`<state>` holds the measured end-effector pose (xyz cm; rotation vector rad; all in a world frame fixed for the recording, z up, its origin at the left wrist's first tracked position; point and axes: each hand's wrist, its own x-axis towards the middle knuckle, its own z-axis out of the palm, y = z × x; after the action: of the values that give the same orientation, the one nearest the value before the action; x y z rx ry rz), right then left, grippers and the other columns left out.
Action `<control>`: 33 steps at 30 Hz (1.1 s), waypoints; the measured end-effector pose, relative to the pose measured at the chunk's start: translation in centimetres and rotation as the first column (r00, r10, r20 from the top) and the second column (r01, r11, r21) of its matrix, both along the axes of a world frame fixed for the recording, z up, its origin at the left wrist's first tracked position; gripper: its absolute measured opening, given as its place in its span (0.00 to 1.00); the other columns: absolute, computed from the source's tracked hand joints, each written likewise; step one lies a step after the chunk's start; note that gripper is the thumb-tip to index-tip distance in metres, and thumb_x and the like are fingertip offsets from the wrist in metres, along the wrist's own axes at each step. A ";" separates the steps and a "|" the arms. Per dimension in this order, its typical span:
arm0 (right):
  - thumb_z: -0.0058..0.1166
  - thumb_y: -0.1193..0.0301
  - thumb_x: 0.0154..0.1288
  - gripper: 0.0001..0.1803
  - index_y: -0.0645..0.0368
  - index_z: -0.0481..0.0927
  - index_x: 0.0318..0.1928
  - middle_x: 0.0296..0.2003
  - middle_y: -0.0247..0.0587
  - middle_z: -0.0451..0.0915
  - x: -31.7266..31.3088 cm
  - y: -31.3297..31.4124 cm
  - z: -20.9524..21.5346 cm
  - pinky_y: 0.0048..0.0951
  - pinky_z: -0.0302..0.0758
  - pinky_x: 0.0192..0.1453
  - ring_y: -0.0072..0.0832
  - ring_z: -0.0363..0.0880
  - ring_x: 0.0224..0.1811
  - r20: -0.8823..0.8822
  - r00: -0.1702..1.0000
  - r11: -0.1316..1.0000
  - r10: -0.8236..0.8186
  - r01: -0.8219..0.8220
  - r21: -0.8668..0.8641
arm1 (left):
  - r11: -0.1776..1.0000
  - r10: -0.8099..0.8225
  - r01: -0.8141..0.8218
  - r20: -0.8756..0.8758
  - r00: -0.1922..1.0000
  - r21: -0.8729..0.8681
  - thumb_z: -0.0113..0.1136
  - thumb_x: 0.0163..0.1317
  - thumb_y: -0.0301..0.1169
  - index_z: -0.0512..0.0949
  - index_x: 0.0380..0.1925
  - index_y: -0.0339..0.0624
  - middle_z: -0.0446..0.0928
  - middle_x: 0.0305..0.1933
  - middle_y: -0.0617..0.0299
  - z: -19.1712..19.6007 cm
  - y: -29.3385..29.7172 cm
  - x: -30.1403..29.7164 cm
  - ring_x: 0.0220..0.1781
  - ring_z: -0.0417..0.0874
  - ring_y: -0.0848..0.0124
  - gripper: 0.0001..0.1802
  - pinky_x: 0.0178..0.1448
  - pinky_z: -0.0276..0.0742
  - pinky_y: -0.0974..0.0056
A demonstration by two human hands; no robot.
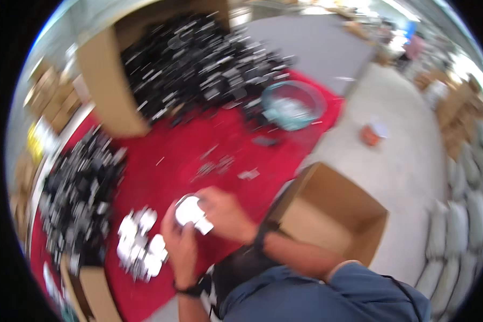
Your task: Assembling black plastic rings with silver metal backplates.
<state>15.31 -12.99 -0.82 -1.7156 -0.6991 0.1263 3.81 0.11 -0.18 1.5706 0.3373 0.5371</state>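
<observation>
The picture is motion-blurred. Both hands meet over a red cloth (198, 145). My left hand (180, 244) and my right hand (225, 214) together grip a small white object (192, 213), rounded, with a white tab sticking out at its lower right. Just left of my left hand lies a cluster of similar small white pieces (139, 241) on the cloth. Each wrist wears a dark band.
A tipped cardboard box (104, 75) spills many small black parts (198, 59) at the back. Another black pile (80, 193) lies left. A teal bowl (294, 104) sits far right on the cloth. An open cardboard box (333, 214) stands on the floor at right.
</observation>
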 end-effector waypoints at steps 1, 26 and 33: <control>0.56 0.70 0.79 0.17 0.65 0.84 0.60 0.52 0.58 0.89 -0.3 -0.7 1.9 0.44 0.85 0.58 0.47 0.92 0.55 -0.228 0.973 1.000 -0.028 0.029 0.001 | 0.997 0.054 -0.056 0.037 0.998 0.053 0.60 0.74 0.17 0.67 0.79 0.28 0.80 0.70 0.46 -0.1 -0.5 0.8 0.69 0.84 0.61 0.33 0.73 0.82 0.58; 0.65 0.63 0.75 0.21 0.71 0.87 0.55 0.41 0.57 0.92 -0.2 4.2 -4.7 0.39 0.88 0.48 0.38 0.94 0.42 -0.495 0.864 0.995 -0.096 0.070 -0.071 | 0.730 0.046 0.061 -0.138 0.989 0.681 0.76 0.61 0.28 0.78 0.73 0.36 0.75 0.79 0.42 -0.7 1.4 -2.2 0.83 0.72 0.43 0.38 0.85 0.67 0.46; 0.65 0.60 0.76 0.22 0.69 0.86 0.56 0.40 0.57 0.92 1.5 3.1 -5.4 0.41 0.87 0.51 0.40 0.94 0.44 -0.437 0.895 0.990 -0.088 0.032 -0.134 | 0.766 0.003 0.107 -0.170 0.985 0.634 0.80 0.57 0.29 0.78 0.70 0.37 0.75 0.79 0.44 -3.4 1.5 -1.3 0.84 0.69 0.41 0.39 0.86 0.68 0.45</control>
<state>16.84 -9.92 -6.25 -1.7405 -0.3022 0.5101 2.54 1.63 -3.53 2.2994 0.2380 0.5081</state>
